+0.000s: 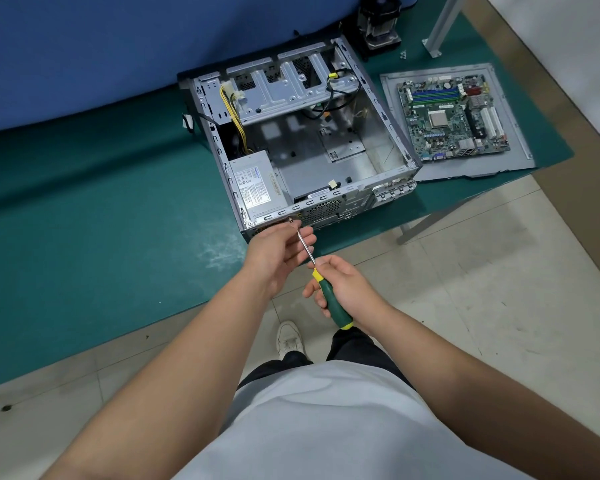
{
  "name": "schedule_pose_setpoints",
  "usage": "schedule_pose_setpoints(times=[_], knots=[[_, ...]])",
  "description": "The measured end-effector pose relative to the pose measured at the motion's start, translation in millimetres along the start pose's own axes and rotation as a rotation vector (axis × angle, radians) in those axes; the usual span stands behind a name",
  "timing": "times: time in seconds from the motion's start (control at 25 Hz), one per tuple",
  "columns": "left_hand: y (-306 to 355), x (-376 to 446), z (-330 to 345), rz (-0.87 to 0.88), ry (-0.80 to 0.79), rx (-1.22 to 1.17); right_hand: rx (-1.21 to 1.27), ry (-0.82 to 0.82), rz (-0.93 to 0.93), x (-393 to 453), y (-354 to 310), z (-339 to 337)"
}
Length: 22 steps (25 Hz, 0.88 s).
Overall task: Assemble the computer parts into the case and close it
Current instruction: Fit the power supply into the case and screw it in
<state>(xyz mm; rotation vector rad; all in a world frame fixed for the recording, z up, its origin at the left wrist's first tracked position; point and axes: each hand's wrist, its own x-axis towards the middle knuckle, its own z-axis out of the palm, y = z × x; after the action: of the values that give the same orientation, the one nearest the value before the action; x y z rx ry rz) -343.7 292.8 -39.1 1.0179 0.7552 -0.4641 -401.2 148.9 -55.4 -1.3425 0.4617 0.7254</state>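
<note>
- The right hand (343, 289) is wrapped round the green-and-yellow handle of the screwdriver (326, 292), fingers curled tight; the shaft slants toward 11 o'clock, its tip at the case's near face, probably lined up on a screw for the PSU.
- The left hand (278, 251) is half open, palm up, its fingers cupping the shaft near the tip, apparently to steady it; whether it also pinches a screw I cannot tell.
- The case (326, 161) lies on its side at 12 o'clock of the hands, open upward so parts can drop in, near the tabletop (84, 220) edge.
- The PSU (257, 185) sits in the case's near-left corner.
- The motherboard (451, 116) rests on the side panel (513, 164) at 2 o'clock, not yet fitted.
- A cooler (378, 26) stands at 1 o'clock, far back.
</note>
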Motion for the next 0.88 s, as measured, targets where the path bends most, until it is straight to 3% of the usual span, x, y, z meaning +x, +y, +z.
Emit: schedule_pose_setpoints(times=[0.24,0.48,0.52,0.6,0.68,0.76,0.88], knots=[[-5,-5,-3,0.038,-0.064,0.011,0.232,-0.055,0.077,-1,2,2],[-6,-7,2,0.131,-0.016,0.139,0.041,0.036,-0.010,-12,15,4],[-3,-8,1,0.166,-0.008,0.261,0.020,0.053,-0.017,-14,17,4],[3,-11,-8,0.374,0.071,0.756,0.010,0.084,-0.023,-17,17,6],[10,-13,-23,0.769,0.236,1.318,-0.011,0.114,-0.025,-19,14,7],[21,-8,-35,1.061,0.333,1.605,-0.049,0.137,-0.023,-21,13,7],[42,13,-42,0.922,0.221,1.866,-0.075,0.163,-0.014,-20,14,9]])
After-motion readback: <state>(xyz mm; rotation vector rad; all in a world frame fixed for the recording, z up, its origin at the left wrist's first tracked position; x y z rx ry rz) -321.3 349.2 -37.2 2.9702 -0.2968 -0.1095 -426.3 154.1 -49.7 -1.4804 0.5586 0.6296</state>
